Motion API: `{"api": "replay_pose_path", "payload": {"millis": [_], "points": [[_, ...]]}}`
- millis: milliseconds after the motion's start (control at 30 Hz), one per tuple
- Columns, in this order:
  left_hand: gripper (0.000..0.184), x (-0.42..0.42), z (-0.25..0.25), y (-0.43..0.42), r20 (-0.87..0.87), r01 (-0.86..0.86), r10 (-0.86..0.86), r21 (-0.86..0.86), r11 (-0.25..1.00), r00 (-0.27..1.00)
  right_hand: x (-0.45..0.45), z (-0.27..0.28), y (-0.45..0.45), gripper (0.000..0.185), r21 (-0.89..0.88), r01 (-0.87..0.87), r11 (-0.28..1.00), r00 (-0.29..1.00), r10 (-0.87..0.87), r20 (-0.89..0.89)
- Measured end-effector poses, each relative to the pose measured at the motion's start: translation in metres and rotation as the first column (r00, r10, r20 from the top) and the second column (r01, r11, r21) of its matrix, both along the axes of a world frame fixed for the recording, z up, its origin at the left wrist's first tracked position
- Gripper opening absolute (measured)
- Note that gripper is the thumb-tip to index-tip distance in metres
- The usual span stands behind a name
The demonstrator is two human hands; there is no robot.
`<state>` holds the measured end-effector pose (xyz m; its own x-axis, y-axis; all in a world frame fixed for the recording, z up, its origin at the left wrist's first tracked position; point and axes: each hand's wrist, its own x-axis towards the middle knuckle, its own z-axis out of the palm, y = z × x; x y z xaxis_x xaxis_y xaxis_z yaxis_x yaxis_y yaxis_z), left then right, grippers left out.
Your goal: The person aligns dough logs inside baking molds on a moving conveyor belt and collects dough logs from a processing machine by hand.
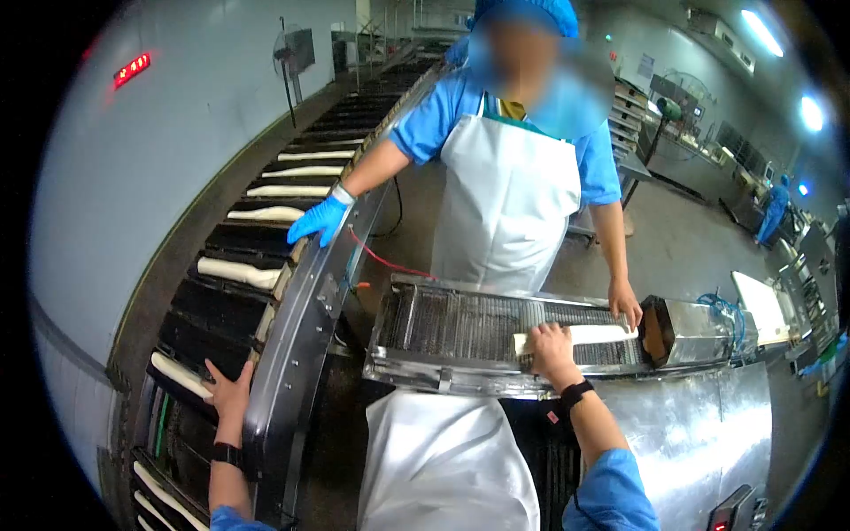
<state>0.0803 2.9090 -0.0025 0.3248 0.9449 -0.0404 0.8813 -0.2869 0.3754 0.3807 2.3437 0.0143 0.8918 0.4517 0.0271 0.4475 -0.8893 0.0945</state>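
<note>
My left hand reaches over the dark trays of the long conveyor, fingers apart. Its fingertips are close to the end of a long white dough strip; contact is unclear. On the metal mesh belt, my right hand has its fingers curled over the left end of another white dough strip. A co-worker's bare hand is at that strip's right end. Behind my fingers lies a pale ribbed roller.
A co-worker in a white apron stands across the mesh belt, a blue-gloved hand on the conveyor's metal side rail. More dough strips lie in trays along the conveyor. A metal housing closes the belt's right end.
</note>
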Motion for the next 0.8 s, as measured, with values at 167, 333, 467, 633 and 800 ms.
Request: {"api": "replay_pose_path", "payload": {"millis": [167, 333, 467, 633, 800], "points": [[0.119, 0.016, 0.015, -0.010, 0.028, -0.011, 0.012, -0.048, 0.999, 1.000, -0.007, 0.008, 0.017, 0.040, 0.095, 0.044, 0.994, 0.999, -0.046, 0.021], [0.119, 0.022, -0.022, 0.009, 0.072, 0.027, -0.028, 0.016, 1.000, 0.997, -0.015, 0.129, 0.090, 0.039, 0.809, 0.016, 0.588, 0.945, 0.255, -0.204], [0.119, 0.030, -0.006, 0.003, 0.066, 0.012, -0.010, -0.032, 0.999, 0.998, -0.050, 0.234, 0.154, 0.031, 0.967, 0.248, 0.054, 0.760, 0.608, -0.229], [0.118, 0.045, 0.011, -0.003, 0.093, 0.016, -0.009, -0.076, 0.997, 0.996, -0.082, 0.246, 0.223, 0.074, 0.851, 0.511, -0.122, 0.246, 0.969, -0.009], [0.121, 0.060, -0.001, 0.006, 0.251, 0.095, -0.093, 0.004, 0.995, 0.964, -0.085, 0.218, 0.212, 0.096, 0.908, 0.417, -0.049, 0.105, 0.994, 0.005]]}}
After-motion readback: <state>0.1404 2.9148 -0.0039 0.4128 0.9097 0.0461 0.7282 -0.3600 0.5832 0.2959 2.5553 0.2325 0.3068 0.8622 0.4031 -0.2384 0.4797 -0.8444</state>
